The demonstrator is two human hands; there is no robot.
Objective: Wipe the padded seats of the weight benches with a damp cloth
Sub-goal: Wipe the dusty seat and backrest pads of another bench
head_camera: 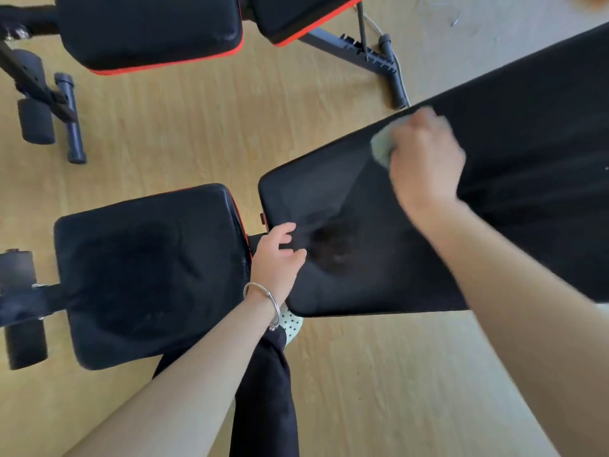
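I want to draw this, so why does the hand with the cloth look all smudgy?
In the head view, the right hand and its pale green cloth are smeared by motion blur; the left hand on the black pad looks sharper; the wide lens seems to curve the pad's edges.

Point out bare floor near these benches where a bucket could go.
Widest: the floor between the far bench and the seat pad. Also open: below the long pad, right of the leg. Crowded: the gap between the two pads, where the left grip rests, and the left edge with frame bars.
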